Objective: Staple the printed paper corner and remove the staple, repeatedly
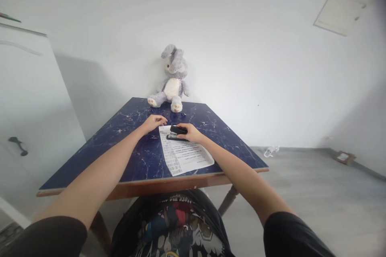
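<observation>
A black stapler (177,130) is in the grip of my right hand (192,133), its jaws apart and its front end pointing left. Under it lies a printed sheet of paper (189,158), slightly askew on the blue marbled table (135,160). My left hand (154,122) rests by the sheet's upper left corner, fingers bent and close together. Whether those fingers pinch anything, I cannot make out.
A grey plush rabbit (174,80) sits at the table's far edge against the wall. To the left stands a white cabinet (36,100) with a dark handle. On the floor at right are a white item (271,151) and a small cardboard box (345,157).
</observation>
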Tool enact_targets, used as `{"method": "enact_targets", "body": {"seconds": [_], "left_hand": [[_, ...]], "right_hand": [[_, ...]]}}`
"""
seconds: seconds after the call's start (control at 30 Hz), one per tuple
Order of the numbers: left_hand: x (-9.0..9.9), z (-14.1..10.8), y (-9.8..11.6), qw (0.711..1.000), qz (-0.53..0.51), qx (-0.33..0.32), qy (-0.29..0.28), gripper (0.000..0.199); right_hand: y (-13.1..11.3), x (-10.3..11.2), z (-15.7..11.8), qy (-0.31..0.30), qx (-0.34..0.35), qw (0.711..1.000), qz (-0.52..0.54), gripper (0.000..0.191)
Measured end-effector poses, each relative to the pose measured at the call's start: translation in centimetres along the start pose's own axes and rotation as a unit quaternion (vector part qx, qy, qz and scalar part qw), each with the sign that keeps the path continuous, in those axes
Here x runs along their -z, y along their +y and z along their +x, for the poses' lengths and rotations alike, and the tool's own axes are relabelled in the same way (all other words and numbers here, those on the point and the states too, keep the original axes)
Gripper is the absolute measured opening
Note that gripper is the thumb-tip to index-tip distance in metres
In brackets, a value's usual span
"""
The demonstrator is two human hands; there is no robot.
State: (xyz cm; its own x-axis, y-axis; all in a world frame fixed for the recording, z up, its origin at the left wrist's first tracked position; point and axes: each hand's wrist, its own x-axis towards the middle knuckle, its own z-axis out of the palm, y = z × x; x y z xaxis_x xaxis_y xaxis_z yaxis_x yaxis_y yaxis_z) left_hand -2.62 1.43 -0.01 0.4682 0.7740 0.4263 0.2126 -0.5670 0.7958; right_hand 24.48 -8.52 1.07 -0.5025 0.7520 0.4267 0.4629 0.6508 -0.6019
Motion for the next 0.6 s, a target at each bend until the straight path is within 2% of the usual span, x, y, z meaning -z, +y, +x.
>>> {"method": "enact_targets", "body": {"seconds": [0.17,0.3,0.37,0.43,0.6], "left_hand": [[-0.9,0.7,-0.4,0.999,0.020,-0.027,0.003,0.051],[-1.0,0.8,-0.6,1.000,0.013,-0.021,-0.004,0.043],[-0.9,0.7,-0.6,1.000,0.002,-0.019,0.007,0.039],[-0.8,0.6,-0.6,1.000,-0.007,-0.012,0.023,0.036],[-0.6,0.4,-0.6,0.999,-0.005,0.007,0.039,0.037]], "right_hand": [[1.2,3.7,-5.0,0.045,-0.068,0.996,-0.038,0.051],[3.7,7.0,-8.2,0.095,-0.147,0.985,-0.004,0.049],[5.1,8.0,-8.6,0.127,-0.171,0.976,-0.048,0.048],[6.3,8.5,-8.4,0.133,-0.168,0.968,-0.128,0.043],[8.1,8.3,-6.9,0.092,-0.137,0.950,-0.266,0.044]]}}
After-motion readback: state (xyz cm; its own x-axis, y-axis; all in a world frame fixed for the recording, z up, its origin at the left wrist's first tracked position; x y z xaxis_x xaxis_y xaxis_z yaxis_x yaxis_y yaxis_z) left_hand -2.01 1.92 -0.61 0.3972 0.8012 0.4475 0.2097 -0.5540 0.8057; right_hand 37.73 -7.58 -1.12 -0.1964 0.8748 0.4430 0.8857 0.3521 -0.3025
